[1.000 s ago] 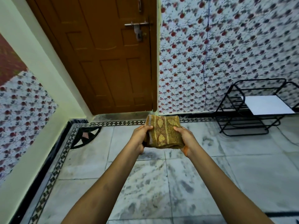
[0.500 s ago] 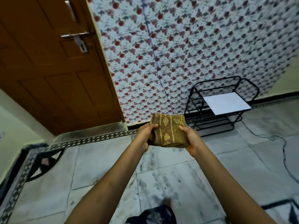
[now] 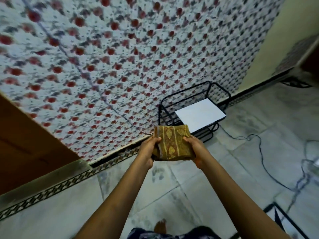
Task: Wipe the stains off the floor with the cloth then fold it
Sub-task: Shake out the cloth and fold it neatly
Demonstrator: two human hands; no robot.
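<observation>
While both arms reach forward from the bottom of the view, one folded cloth (image 3: 173, 143) sits between two hands, held up in the air above the floor (image 3: 198, 187). The left hand (image 3: 148, 151) grips the cloth's left edge, thumb curled over the top face and fingers tucked beneath. The right hand (image 3: 196, 149) holds the opposite edge the same way, its thumb lying across the upper face. The cloth is a single compact, thick rectangle, brown-gold with yellow stripes and leaf motifs. Its stripes run away from the person toward the wall, and that direction looks like its longer axis, though the sides are close to equal. Its far edge points toward the one black wire rack (image 3: 193, 107) standing against the patterned wall (image 3: 138, 49); the cloth overlaps the rack's lower left corner in the view, but is nearer the camera. One white sheet (image 3: 200, 115) lies on the rack's top tier. One dark cable (image 3: 259, 152) trails across the pale marble floor to the right of the hands. A brown door (image 3: 25, 144) fills the left edge, and one bare foot (image 3: 160, 226) shows at the bottom above a dark printed garment (image 3: 172, 234).
</observation>
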